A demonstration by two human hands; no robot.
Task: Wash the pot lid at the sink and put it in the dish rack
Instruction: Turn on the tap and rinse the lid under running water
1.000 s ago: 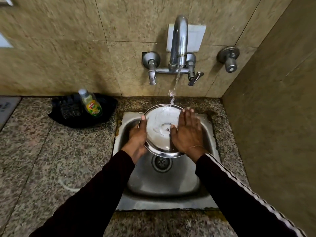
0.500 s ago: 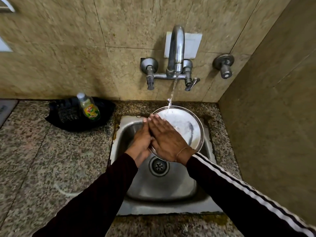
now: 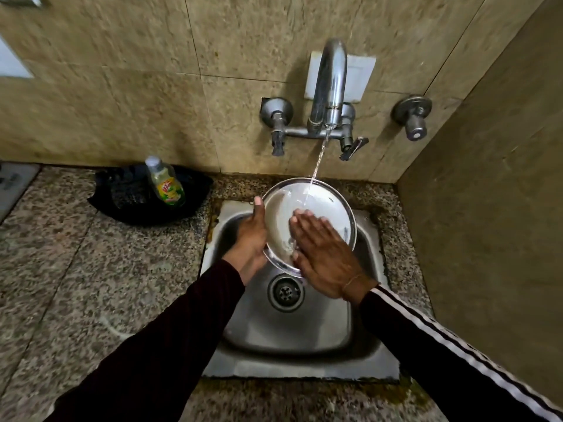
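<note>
Beige stone tiles back the corner where a steel sink (image 3: 304, 339) is set into my speckled granite counter (image 3: 91, 284), close to its right end by the side wall. From the wall tap (image 3: 330, 86) a thin stream of water (image 3: 318, 162) falls onto the far part of the pot lid (image 3: 329, 205), which I hold tilted over the far half of the sink, above the drain (image 3: 285, 293). My left hand (image 3: 251, 236) grips the lid's left rim, thumb up along the edge and fingers hidden behind it. My right hand (image 3: 323, 254) lies flat on the lid's wet face, fingers straight and together, pointing up and left, palm over its near rim. Both forearms in dark sleeves reach in from the near edge, the right one striped white. At the counter's back edge, left of the sink, a dish soap bottle (image 3: 166, 182) stands on a black cloth (image 3: 146, 196).
</note>
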